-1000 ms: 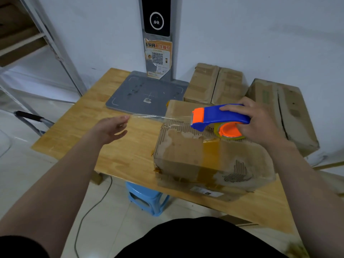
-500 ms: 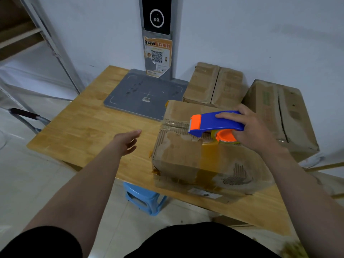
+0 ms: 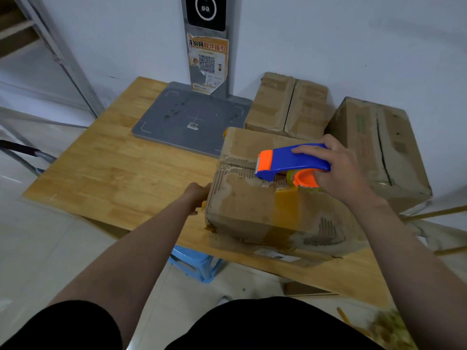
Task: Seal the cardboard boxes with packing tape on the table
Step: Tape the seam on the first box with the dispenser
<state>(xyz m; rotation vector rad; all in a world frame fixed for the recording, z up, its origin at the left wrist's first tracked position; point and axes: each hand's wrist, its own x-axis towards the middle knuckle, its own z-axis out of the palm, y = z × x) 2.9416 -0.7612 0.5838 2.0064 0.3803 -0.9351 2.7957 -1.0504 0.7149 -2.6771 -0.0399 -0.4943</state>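
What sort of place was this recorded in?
Probably a small parcel pickup or shipping point: worn cardboard boxes sit on a wooden table, a grey scanner stand carries a QR-code poster, and the right hand holds a tape dispenser.

Worn cardboard box [image 3: 265, 213] under blue tape dispenser [image 3: 290, 162].
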